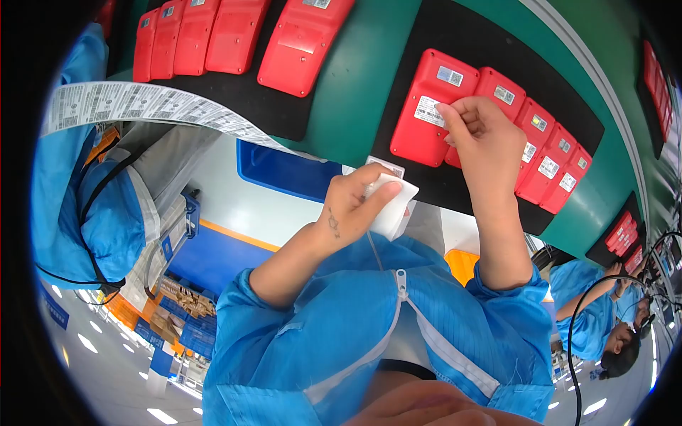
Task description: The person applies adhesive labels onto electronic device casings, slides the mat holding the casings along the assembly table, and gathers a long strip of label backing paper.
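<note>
At the far left of the frame, a co-worker [117, 213] in blue stands beside a printed label strip [163, 103] that arcs over from the edge toward the middle. Upper left, red devices [234, 35] lie in a row on a black mat [263, 110], all on a green tabletop [348, 78]. Lower left, it's shelves and crates [185, 319] above a pale floor dotted with light.

Coming to the centre, a blue bin [284, 170] sits under the table's edge, and here's the left hand [355, 202], forearm angled up and right, thumb and fingers closed around folded white paper [396, 206].

Right of centre, up top, the right hand [479, 124] reaches up, wrist bent, fingers curled in toward the thumb, its tip at the white label on the largest-looking red device [433, 106]; whether anything's pinched there, I can't tell. More labelled devices [550, 160] overlap to its right on a second black mat [568, 99]. Lower right, people in blue [586, 305] sit near dark cables.
</note>
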The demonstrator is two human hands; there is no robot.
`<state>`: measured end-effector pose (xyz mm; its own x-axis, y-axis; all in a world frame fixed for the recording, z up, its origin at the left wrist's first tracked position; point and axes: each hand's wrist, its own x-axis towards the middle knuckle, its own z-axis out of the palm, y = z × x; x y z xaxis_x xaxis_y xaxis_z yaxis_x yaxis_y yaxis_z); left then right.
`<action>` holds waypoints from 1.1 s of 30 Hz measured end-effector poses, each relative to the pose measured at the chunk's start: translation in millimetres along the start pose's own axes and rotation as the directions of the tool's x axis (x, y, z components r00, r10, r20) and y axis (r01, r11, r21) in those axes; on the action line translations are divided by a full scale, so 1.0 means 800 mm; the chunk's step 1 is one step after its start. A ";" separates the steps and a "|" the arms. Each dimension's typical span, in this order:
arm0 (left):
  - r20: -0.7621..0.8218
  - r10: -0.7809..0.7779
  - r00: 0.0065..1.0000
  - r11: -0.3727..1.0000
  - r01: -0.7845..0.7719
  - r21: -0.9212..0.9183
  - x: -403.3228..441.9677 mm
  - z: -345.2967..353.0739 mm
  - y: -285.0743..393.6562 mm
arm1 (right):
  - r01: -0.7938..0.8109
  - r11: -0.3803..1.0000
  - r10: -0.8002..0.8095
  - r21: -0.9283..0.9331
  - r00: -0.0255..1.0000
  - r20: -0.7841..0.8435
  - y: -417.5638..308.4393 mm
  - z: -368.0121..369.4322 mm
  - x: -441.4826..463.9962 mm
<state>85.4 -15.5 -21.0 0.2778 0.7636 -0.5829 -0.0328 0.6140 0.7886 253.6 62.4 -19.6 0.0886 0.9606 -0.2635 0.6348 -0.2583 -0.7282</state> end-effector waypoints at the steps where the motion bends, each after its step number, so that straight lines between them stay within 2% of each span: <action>1: -0.021 -0.002 1.000 1.000 0.002 0.018 -0.001 0.001 0.001 | 0.063 0.983 -0.061 -0.171 0.998 0.016 -0.004 -0.004 0.001; 4: -0.076 0.021 0.997 0.996 -0.014 0.088 -0.002 0.005 0.007 | -0.017 0.881 0.069 -0.472 0.993 0.092 -0.017 -0.020 0.002; 5: -0.086 0.042 0.995 0.992 -0.032 0.120 -0.002 0.008 0.009 | -0.017 0.991 0.041 -0.130 0.983 0.182 -0.011 -0.020 -0.006; 6: -0.094 0.062 0.994 0.987 -0.048 0.150 -0.002 0.011 0.011 | -0.043 0.973 -0.018 0.227 0.966 0.258 0.002 -0.016 -0.021; 7: -0.096 0.022 0.995 0.995 -0.012 0.103 -0.002 0.013 0.011 | -0.096 0.830 -0.096 0.550 0.946 0.310 0.011 -0.015 -0.036; 9: -0.090 -0.061 0.994 0.998 0.062 0.009 -0.003 0.018 0.011 | -0.284 0.688 -0.052 0.668 0.899 0.436 0.015 -0.014 -0.055; 10: -0.090 -0.034 0.995 0.999 0.033 -0.009 -0.002 0.023 0.013 | -0.328 0.594 -0.026 0.734 0.905 0.426 0.014 -0.015 -0.061; 13: -0.056 0.037 0.998 0.999 -0.038 -0.014 0.002 0.040 0.014 | -0.193 0.664 -0.051 0.723 0.952 0.301 0.033 -0.016 -0.070; 14: -0.027 0.050 0.998 0.999 -0.050 0.018 0.003 0.044 0.011 | -0.089 0.722 -0.072 0.686 0.977 0.203 0.038 -0.016 -0.071; 15: 0.001 0.060 0.998 0.997 -0.060 0.049 0.004 0.047 0.009 | -0.069 0.713 -0.036 0.698 0.990 0.134 0.040 -0.020 -0.069; 16: -0.001 -0.037 0.999 0.998 0.037 0.053 0.003 0.050 0.009 | -0.050 0.705 0.003 0.708 0.998 0.068 0.043 -0.026 -0.065; 17: 0.018 -0.035 0.999 0.997 0.034 0.063 0.004 0.053 0.010 | -0.031 0.697 0.042 0.716 0.999 0.002 0.045 -0.033 -0.059; 19: 0.055 -0.033 0.998 0.996 0.029 0.082 0.006 0.059 0.009 | -0.033 0.816 0.137 0.577 0.981 -0.138 0.054 -0.052 -0.034; 20: 0.079 0.048 0.996 0.986 -0.060 0.154 0.010 0.058 0.002 | -0.078 0.826 0.146 0.559 0.986 -0.077 0.058 -0.057 -0.025; 22: 0.073 -0.007 0.997 0.990 -0.004 0.143 0.013 0.061 -0.002 | -0.166 0.843 0.168 0.512 0.985 0.044 0.065 -0.063 -0.012; 26: 0.052 -0.010 0.999 0.994 0.004 0.111 0.021 0.071 0.008 | -0.227 0.856 0.229 0.465 0.972 0.052 0.064 -0.060 -0.007; 29: 0.073 -0.030 0.997 0.982 0.016 0.188 0.024 0.070 0.002 | -0.234 0.855 0.239 0.462 0.970 0.049 0.065 -0.061 -0.006; 33: 0.125 -0.067 0.990 0.997 0.063 0.036 0.024 0.073 0.003 | -0.232 0.861 0.241 0.452 0.970 0.039 0.067 -0.061 -0.006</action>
<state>146.5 -10.8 -19.2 0.3976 0.6898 -0.6050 0.0188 0.6531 0.7570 324.4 49.0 -26.3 0.2093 0.8653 -0.4556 0.1789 -0.4919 -0.8521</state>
